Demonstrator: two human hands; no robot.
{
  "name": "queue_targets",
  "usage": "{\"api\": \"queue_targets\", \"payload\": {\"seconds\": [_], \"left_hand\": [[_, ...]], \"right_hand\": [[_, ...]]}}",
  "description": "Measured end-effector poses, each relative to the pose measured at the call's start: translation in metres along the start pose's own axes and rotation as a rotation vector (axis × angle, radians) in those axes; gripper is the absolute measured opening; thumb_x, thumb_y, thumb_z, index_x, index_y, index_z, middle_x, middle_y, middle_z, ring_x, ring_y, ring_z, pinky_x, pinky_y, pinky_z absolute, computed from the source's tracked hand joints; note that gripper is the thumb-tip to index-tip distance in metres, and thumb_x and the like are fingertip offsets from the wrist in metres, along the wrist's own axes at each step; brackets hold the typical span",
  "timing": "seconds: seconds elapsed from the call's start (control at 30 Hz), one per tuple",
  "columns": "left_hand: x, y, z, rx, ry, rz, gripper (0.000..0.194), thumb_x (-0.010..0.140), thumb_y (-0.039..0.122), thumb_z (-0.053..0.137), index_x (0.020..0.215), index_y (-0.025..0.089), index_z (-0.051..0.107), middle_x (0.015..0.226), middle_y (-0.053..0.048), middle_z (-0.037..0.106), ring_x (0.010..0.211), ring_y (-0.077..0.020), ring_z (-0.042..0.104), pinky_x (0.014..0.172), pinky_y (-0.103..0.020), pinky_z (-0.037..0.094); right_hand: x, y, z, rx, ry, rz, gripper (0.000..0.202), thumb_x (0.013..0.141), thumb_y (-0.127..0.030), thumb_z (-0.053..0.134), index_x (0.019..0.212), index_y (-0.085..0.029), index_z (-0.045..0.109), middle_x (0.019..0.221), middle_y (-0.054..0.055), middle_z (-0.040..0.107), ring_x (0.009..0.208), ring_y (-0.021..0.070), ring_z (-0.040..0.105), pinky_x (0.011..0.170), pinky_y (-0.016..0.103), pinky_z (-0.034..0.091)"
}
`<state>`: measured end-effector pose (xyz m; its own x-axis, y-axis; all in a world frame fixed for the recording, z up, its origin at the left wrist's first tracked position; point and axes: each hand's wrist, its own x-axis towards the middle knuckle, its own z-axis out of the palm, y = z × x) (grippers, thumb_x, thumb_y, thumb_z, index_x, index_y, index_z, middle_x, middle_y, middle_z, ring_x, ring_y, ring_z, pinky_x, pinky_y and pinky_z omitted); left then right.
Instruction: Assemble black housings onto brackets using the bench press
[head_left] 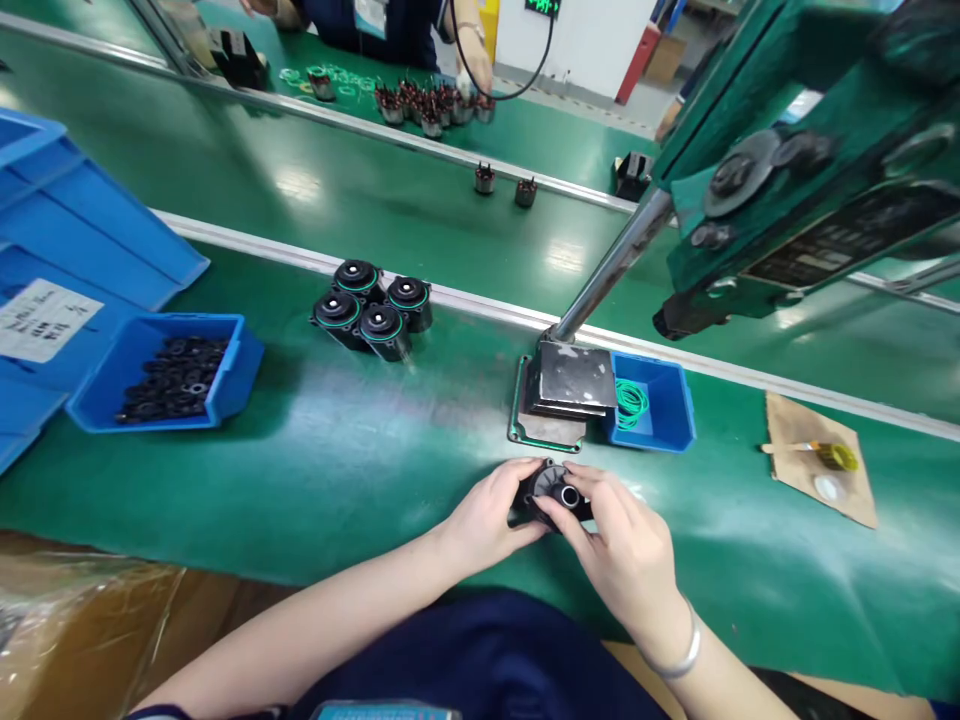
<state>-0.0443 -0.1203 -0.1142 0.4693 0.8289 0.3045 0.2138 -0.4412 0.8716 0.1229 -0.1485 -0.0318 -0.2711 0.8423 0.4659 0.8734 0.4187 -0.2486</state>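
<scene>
Both my hands hold one black round plastic housing just above the green bench, near its front edge. My left hand grips its left side. My right hand covers its right side, fingers over the rim beside a small ring-shaped opening. Directly behind the part stands the grey metal base block of a hand press. A small blue bin with green rubber rings sits right of that block.
Several finished black housings with green rings stand at centre left. A blue bin of black parts lies left, larger blue trays behind. The green press overhangs right. Cardboard with a brush lies right. A co-worker works across the conveyor.
</scene>
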Motion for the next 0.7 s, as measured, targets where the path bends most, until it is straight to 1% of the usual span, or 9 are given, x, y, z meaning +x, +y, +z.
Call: {"api": "queue_targets", "payload": {"seconds": [0.23,0.5,0.7], "left_hand": [[0.0002,0.0008,-0.0014,-0.007,-0.005,0.022,0.064,0.078,0.024,0.073,0.133,0.020,0.040,0.128,-0.014,0.060,0.120,-0.0278,0.059,0.102,-0.045,0.052],[0.0006,0.0005,-0.0012,-0.006,-0.012,0.015,0.066,0.076,0.021,0.073,0.133,0.019,0.040,0.128,-0.014,0.061,0.121,-0.0276,0.059,0.103,-0.045,0.052],[0.0004,0.0014,-0.0019,-0.005,-0.017,0.018,0.066,0.078,0.022,0.072,0.135,0.020,0.039,0.129,-0.014,0.060,0.122,-0.0275,0.059,0.103,-0.045,0.052]], "right_hand": [[-0.0014,-0.0018,-0.0005,-0.026,0.006,-0.011,0.023,0.087,-0.029,0.069,0.098,-0.013,0.056,0.096,0.009,0.069,0.092,0.0157,0.068,0.080,0.025,0.054],[-0.0010,-0.0005,-0.0007,-0.029,-0.004,-0.014,0.024,0.087,-0.030,0.068,0.097,-0.013,0.056,0.098,0.009,0.069,0.092,0.0155,0.068,0.081,0.025,0.055],[-0.0025,-0.0018,-0.0006,-0.035,-0.003,-0.012,0.024,0.087,-0.029,0.069,0.098,-0.012,0.056,0.098,0.009,0.069,0.093,0.0160,0.068,0.081,0.025,0.055]]}}
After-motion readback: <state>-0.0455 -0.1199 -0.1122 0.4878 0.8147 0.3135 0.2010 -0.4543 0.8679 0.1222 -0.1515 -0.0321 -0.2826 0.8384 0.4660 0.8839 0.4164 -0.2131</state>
